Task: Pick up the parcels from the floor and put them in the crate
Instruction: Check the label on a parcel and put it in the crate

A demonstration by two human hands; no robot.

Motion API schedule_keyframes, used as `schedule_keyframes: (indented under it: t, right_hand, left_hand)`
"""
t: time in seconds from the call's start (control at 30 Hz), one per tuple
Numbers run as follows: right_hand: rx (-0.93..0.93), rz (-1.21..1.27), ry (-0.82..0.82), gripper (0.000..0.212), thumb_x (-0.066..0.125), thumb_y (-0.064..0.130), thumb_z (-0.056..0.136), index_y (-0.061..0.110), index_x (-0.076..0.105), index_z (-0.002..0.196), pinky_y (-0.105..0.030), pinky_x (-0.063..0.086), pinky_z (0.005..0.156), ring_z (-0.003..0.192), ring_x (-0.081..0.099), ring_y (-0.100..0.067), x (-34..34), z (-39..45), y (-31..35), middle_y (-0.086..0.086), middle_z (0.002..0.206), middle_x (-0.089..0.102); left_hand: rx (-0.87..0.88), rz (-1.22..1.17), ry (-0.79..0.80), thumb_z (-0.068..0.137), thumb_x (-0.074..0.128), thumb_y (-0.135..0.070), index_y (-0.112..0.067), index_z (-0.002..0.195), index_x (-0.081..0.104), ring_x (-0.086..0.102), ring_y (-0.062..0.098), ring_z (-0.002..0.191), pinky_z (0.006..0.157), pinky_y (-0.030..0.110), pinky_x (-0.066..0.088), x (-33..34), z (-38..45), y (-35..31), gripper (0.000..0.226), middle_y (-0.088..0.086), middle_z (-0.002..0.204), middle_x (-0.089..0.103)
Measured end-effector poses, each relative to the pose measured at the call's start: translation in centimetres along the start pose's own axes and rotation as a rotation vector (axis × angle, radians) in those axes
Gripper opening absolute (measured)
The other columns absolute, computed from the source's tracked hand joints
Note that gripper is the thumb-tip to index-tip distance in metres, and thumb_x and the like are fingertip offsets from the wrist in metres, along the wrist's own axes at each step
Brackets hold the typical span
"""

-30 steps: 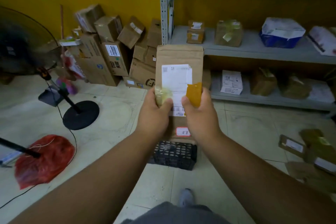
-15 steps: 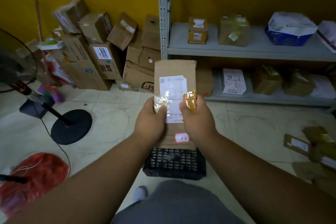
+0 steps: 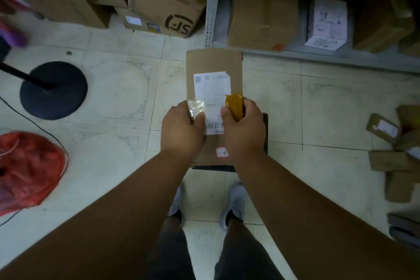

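A flat brown cardboard parcel (image 3: 213, 62) with a white shipping label is held level in front of me by both hands. My left hand (image 3: 181, 128) grips its left edge together with a crumpled piece of clear tape (image 3: 195, 107). My right hand (image 3: 243, 130) grips the right edge with a strip of brown tape (image 3: 235, 104) under the thumb. Directly below the parcel sits the black crate (image 3: 265, 129), mostly hidden; only its right side and near rim show. Several small brown parcels (image 3: 384, 128) lie on the floor at the right.
A fan base (image 3: 53, 90) with its cable stands at the left, a red plastic bag (image 3: 29, 168) near it. Stacked cardboard boxes (image 3: 163, 0) line the back. A metal shelf (image 3: 318, 55) with boxes runs along the back right. My shoes (image 3: 234, 202) stand just behind the crate.
My view has tilted down and moved closer. The parcel has come down with both hands and now hangs right over the crate, covering most of it.
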State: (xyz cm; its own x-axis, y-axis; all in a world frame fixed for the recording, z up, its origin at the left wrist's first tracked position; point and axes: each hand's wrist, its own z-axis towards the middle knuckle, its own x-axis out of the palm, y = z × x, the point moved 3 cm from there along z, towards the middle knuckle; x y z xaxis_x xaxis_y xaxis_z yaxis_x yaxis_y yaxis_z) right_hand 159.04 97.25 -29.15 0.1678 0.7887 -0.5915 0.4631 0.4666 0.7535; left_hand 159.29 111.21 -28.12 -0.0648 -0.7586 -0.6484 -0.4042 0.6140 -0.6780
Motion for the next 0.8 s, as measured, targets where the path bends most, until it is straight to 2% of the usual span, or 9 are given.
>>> schedule_keyframes:
  t: [0.07, 0.1, 0.17, 0.23, 0.4, 0.47, 0.57, 0.67, 0.8]
  right_hand:
    - [0.03, -0.019, 0.011, 0.043, 0.065, 0.042, 0.092, 0.023, 0.054, 0.129, -0.042, 0.058, 0.092, 0.111, 0.065, -0.019, 2.7, 1.6, -3.4, 0.002, 0.121, 0.064]
    - [0.044, -0.036, 0.023, 0.043, 0.066, 0.04, 0.092, 0.023, 0.053, 0.129, -0.042, 0.058, 0.093, 0.113, 0.064, -0.019, 4.3, 2.3, -5.3, 0.003, 0.123, 0.063]
    - [0.092, -0.072, 0.062, 0.044, 0.066, 0.038, 0.092, 0.023, 0.051, 0.131, -0.043, 0.057, 0.094, 0.115, 0.062, -0.018, 7.6, 3.2, -9.5, 0.003, 0.125, 0.062]
    - [0.123, -0.128, 0.102, 0.047, 0.065, 0.037, 0.093, 0.023, 0.048, 0.135, -0.044, 0.054, 0.098, 0.118, 0.059, -0.018, 10.6, 4.2, -14.0, 0.002, 0.128, 0.06]
    - [0.164, -0.213, 0.155, 0.048, 0.063, 0.033, 0.094, 0.019, 0.047, 0.137, -0.041, 0.052, 0.099, 0.116, 0.059, -0.018, 17.8, 8.1, -24.1, -0.001, 0.127, 0.06]
    - [0.192, -0.203, 0.153, 0.048, 0.063, 0.035, 0.093, 0.02, 0.048, 0.136, -0.044, 0.052, 0.097, 0.113, 0.061, -0.021, 20.6, 9.0, -27.6, -0.003, 0.123, 0.061]
    - [0.228, -0.184, 0.156, 0.052, 0.061, 0.037, 0.091, 0.02, 0.048, 0.138, -0.047, 0.05, 0.098, 0.113, 0.06, -0.025, 24.7, 10.2, -31.5, -0.006, 0.123, 0.061]
    - [0.215, -0.184, 0.166, 0.052, 0.062, 0.034, 0.093, 0.017, 0.047, 0.14, -0.044, 0.048, 0.1, 0.117, 0.059, -0.024, 27.9, 12.5, -34.0, -0.006, 0.128, 0.06]
    - [0.248, -0.182, 0.225, 0.045, 0.063, 0.026, 0.095, 0.015, 0.049, 0.136, -0.03, 0.047, 0.093, 0.113, 0.061, -0.023, 31.2, 14.6, -36.5, -0.005, 0.126, 0.063]
  left_hand:
    - [-0.057, -0.033, 0.013, 0.093, 0.061, -0.022, -0.019, 0.121, 0.057, 0.056, 0.008, 0.092, 0.066, 0.011, 0.041, 3.2, 1.8, 2.8, 0.029, -0.01, 0.105, 0.06]
    - [-0.095, -0.054, 0.029, 0.092, 0.064, -0.02, -0.02, 0.126, 0.054, 0.056, 0.007, 0.093, 0.066, 0.008, 0.041, 4.9, 2.5, 4.3, 0.035, -0.011, 0.106, 0.058]
    - [-0.156, -0.081, 0.063, 0.088, 0.07, -0.021, -0.02, 0.132, 0.048, 0.061, 0.012, 0.101, 0.076, 0.02, 0.055, 8.6, 3.9, 7.9, 0.049, -0.007, 0.116, 0.061]
    - [-0.202, -0.079, 0.105, 0.084, 0.074, -0.023, -0.02, 0.133, 0.047, 0.064, 0.017, 0.107, 0.085, 0.035, 0.06, 12.7, 5.0, 11.8, 0.056, -0.002, 0.121, 0.063]
    - [-0.27, -0.034, 0.198, 0.086, 0.072, -0.023, -0.023, 0.131, 0.045, 0.064, 0.017, 0.109, 0.085, 0.038, 0.059, 21.5, 8.4, 20.4, 0.053, -0.003, 0.124, 0.061]
    - [-0.297, 0.001, 0.228, 0.085, 0.069, -0.025, -0.024, 0.13, 0.045, 0.063, 0.02, 0.109, 0.085, 0.043, 0.059, 24.3, 10.1, 23.3, 0.051, -0.002, 0.123, 0.061]
    - [-0.316, 0.06, 0.256, 0.077, 0.064, -0.036, -0.026, 0.136, 0.039, 0.057, 0.027, 0.117, 0.092, 0.051, 0.054, 27.6, 12.7, 26.8, 0.065, 0.003, 0.129, 0.057]
    - [-0.299, 0.124, 0.31, 0.082, 0.065, -0.036, -0.032, 0.15, 0.021, 0.045, 0.033, 0.128, 0.1, 0.055, 0.047, 29.8, 15.2, 29.2, 0.081, 0.011, 0.142, 0.042]
    - [-0.288, 0.238, 0.401, 0.09, 0.061, -0.031, -0.031, 0.155, 0.011, 0.037, 0.038, 0.134, 0.106, 0.056, 0.041, 31.6, 17.8, 32.6, 0.083, 0.017, 0.149, 0.03]
